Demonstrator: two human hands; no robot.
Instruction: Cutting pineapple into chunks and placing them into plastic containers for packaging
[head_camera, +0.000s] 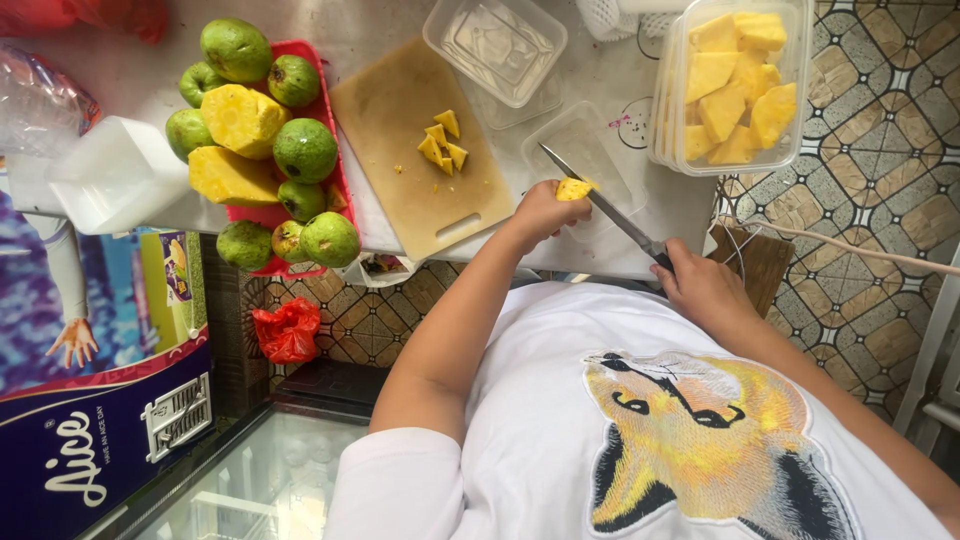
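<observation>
- The pineapple piece sits in the left hand, above the near edge of the table; its grip is closed around the piece.
- It looks soft, wet and slippery, so I think it is better held by the sides, fingers away from the blade.
- The right hand is closed on the knife, whose blade touches the piece.
- Cut chunks lie on the cutting board nearby.

Bright, even daylight with soft shadows, mild glare on the counter top, and wide-angle bending at the edges.
</observation>
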